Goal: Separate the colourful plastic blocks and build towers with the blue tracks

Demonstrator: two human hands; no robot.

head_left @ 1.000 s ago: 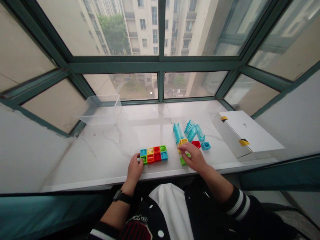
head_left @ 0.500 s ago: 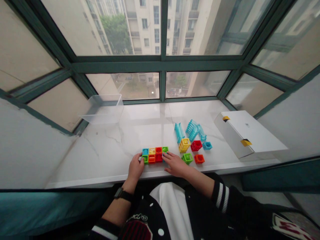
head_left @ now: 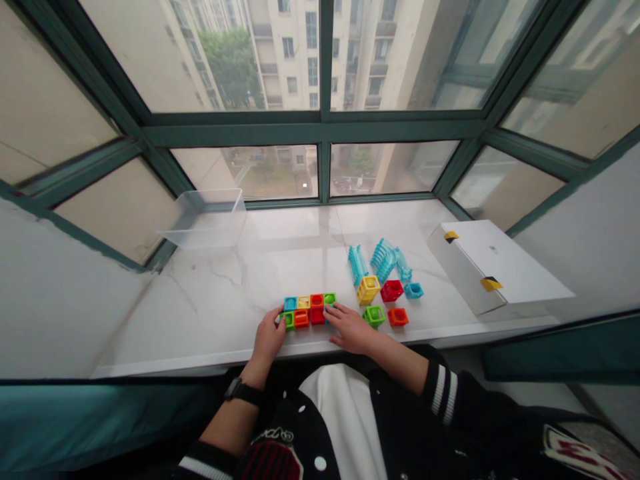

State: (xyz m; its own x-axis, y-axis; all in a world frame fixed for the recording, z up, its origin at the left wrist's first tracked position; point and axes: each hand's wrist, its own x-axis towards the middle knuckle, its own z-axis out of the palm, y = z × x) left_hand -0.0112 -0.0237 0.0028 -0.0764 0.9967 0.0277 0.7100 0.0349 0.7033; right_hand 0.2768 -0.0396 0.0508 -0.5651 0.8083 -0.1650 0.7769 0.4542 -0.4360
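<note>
Steadying a two-row block strip [head_left: 317, 315] flat on the white sill [head_left: 270, 253], near the front edge, right in front of the body. Touching the left end with left hand [head_left: 267, 337], thumb by the front corner and fingers just behind; cannot tell whether pinched tight or only resting against it. Laying right hand [head_left: 352, 331] over the right end, fingers on top, thumb spread away near the sill, so not closed in a pinch; hiding the front-right corner of the strip. Probably bracing from both ends to hold the rows square and prevent sliding. Showing blue, yellow, red, green along the back; green, orange, red along the front, then fingers. Set just past the right hand, seemingly for easy reach: green block [head_left: 373, 317] and orange block [head_left: 398, 317] in front, yellow block [head_left: 368, 291], red block [head_left: 392, 291] and lower blue block [head_left: 414, 291] behind. Grouped farther back, likely to stay clear of the hands: translucent blue straight piece [head_left: 358, 265], ribbed curved piece [head_left: 383, 260], smaller translucent piece [head_left: 403, 265]. Parked well apart at the sides, probably to leave working room: clear tray [head_left: 220, 238] far left, white box [head_left: 510, 263] right.
</note>
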